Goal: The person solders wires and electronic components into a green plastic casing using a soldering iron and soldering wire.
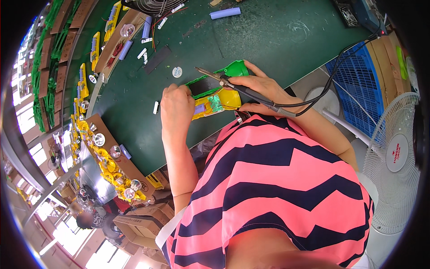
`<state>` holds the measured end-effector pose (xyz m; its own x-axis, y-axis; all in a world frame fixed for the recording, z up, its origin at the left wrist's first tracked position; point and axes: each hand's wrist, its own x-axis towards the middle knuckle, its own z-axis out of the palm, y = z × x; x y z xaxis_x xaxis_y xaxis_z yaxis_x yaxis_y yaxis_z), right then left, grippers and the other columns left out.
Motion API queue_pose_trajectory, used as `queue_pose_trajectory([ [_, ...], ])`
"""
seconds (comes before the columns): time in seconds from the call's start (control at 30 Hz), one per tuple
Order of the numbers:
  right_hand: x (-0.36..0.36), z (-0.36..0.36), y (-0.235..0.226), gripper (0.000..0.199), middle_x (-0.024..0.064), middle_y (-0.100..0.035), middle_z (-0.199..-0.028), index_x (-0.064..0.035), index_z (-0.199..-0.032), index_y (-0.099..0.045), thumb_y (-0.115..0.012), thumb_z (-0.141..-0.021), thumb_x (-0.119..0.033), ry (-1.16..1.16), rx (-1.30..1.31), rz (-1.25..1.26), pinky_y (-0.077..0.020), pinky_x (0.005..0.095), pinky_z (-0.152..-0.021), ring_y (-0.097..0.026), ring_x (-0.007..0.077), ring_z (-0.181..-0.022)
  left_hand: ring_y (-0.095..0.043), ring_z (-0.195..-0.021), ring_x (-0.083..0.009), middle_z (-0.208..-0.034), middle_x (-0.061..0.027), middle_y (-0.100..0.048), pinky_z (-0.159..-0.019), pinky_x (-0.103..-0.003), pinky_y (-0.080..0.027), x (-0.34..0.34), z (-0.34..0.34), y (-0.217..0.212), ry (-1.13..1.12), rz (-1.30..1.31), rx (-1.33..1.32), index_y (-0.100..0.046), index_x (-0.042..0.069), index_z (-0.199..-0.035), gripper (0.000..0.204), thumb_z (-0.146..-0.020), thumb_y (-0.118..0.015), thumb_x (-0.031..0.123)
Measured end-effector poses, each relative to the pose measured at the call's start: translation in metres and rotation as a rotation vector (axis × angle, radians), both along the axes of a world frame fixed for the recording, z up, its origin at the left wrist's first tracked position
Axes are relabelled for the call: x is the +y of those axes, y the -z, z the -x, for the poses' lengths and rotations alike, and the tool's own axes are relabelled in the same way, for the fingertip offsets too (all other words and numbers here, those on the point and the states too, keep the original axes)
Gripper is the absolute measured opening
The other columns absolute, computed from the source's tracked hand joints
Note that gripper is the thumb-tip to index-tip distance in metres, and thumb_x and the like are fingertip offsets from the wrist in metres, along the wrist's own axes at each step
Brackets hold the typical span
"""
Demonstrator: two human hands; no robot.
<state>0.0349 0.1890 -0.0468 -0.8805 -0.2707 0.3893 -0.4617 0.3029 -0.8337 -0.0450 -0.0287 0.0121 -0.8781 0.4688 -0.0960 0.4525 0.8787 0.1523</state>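
Observation:
My left hand (pixel 176 105) is closed on the left end of an opened flashlight-like plastic housing. One half is a green shell (pixel 236 69); nearer me lies a yellow shell (pixel 229 97) with a small green circuit board (pixel 216 103) and a purple battery cell (pixel 199 108) in it. A soldering iron (pixel 257 97) rests in my right hand (pixel 264 87), its tip pointing up and left over the green shell. Fingers of that hand also touch the right ends of the shells. The left fingertips are partly hidden.
A loose purple cell (pixel 225 13) lies at the far side of the green table (pixel 268 38). White strips and a round sticker (pixel 177 72) lie left. Yellow housings (pixel 107 163) line the left side. The iron's cable (pixel 333 74) runs right; a fan (pixel 389 166) stands there.

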Motion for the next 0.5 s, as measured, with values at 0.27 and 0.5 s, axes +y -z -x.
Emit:
queue_pose_trajectory([
  [0.27,-0.002,-0.001,-0.001,0.060,0.0095,-0.057,-0.106,-0.0076,-0.118,-0.045,-0.073,-0.066,-0.016,0.008,0.014,0.004,-0.0197,0.0511,-0.105,-0.056,0.0278,-0.096,-0.053,-0.072,-0.0310,-0.069,-0.0153,-0.052,-0.066,-0.039,-0.044,-0.001,-0.006,-0.002,0.000,0.008,0.048,-0.063,0.001,-0.073,0.009,-0.071,-0.056,0.006],
  [0.5,0.000,0.000,0.001,0.063,0.0097,-0.057,-0.106,-0.0125,-0.121,-0.042,-0.072,-0.066,-0.016,0.007,-0.020,-0.009,-0.0194,0.0503,-0.105,-0.053,0.0301,-0.100,-0.055,-0.067,-0.0304,-0.067,-0.0151,-0.054,-0.059,-0.035,-0.044,-0.006,-0.060,-0.053,-0.110,-0.097,0.313,-0.063,0.001,-0.074,0.017,-0.079,-0.058,0.016],
])
